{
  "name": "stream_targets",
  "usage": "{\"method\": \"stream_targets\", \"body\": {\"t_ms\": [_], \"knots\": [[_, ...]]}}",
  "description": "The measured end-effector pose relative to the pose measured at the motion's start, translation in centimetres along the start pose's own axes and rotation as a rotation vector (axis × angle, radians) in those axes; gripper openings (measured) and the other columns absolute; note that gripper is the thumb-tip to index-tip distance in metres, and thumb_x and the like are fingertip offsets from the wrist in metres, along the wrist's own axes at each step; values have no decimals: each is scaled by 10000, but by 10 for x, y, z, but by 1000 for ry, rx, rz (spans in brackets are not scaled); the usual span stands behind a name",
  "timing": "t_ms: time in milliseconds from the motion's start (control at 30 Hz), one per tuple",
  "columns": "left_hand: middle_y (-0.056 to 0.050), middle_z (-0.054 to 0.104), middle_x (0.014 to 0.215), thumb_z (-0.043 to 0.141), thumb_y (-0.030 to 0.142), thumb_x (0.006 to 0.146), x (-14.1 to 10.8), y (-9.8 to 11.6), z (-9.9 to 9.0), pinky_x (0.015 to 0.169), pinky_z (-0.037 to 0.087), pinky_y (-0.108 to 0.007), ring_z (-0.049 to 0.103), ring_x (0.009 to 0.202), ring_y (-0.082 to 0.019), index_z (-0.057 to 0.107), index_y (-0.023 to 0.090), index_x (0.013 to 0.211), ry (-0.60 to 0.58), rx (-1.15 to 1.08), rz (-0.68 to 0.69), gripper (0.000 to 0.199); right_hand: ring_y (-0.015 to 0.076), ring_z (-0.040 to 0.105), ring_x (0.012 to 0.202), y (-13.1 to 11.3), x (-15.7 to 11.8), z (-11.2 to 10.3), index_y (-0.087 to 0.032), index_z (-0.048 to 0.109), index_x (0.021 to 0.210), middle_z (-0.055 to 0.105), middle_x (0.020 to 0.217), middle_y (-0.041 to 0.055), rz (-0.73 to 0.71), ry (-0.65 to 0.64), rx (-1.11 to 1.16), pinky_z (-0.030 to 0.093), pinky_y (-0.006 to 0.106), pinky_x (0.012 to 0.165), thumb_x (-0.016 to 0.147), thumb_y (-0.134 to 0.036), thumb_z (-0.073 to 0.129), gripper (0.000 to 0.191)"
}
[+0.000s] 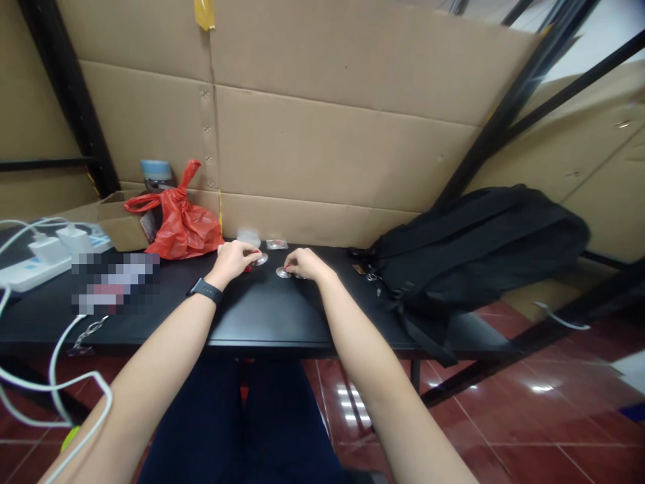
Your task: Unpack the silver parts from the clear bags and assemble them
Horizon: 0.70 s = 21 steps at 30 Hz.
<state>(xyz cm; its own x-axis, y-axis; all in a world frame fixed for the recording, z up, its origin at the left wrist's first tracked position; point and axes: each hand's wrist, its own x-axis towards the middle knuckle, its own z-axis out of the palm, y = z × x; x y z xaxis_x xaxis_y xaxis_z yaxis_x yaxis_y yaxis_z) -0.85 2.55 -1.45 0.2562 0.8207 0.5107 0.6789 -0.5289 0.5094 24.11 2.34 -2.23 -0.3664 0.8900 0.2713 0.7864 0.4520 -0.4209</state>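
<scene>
Left grip [236, 261]: fingers pinched on a clear disc [263, 259]. Right grip [306, 263]: fingertips closed on a second disc [281, 272], red bit at the pinch. Discs near each other, apart, at the counter [272, 319]; can't tell if resting on it. Step in hand looks like two-handed handling of the pair; next move calls for light, steady pinches. Packet [277, 245] just beyond, red bag [189, 225] left, backpack [484, 245] right.
</scene>
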Motion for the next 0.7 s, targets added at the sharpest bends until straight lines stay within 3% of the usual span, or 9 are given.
{"method": "stream_targets", "body": {"t_ms": [133,267,467,700], "knots": [[-16,782,833,687,383,816,-1,2,-1,782,466,-326,713,865,-235,761,256,780,25,-20,-32,152,171,669,690,-14,4,6,-209,728,716,719,707,10,-58,89,147,519,293,729,757,-180,711,53],[-31,781,867,653,393,835,-1,2,1,825,499,-329,715,886,-229,730,240,796,39,-112,-22,176,154,698,647,-32,11,22,-188,671,814,723,779,24,-26,179,557,568,285,652,816,-280,673,93],[-65,780,897,615,401,855,-1,0,10,848,531,-326,728,900,-228,698,210,864,-9,-269,16,209,150,745,692,-42,12,33,-184,542,847,729,927,54,94,117,963,589,232,576,828,-344,731,249],[-65,769,918,605,435,864,-1,-1,9,824,531,-320,711,864,-222,707,197,873,-6,-223,102,260,155,758,774,-44,5,26,-196,526,906,712,981,35,109,31,1129,634,316,722,855,-347,736,263]]}}
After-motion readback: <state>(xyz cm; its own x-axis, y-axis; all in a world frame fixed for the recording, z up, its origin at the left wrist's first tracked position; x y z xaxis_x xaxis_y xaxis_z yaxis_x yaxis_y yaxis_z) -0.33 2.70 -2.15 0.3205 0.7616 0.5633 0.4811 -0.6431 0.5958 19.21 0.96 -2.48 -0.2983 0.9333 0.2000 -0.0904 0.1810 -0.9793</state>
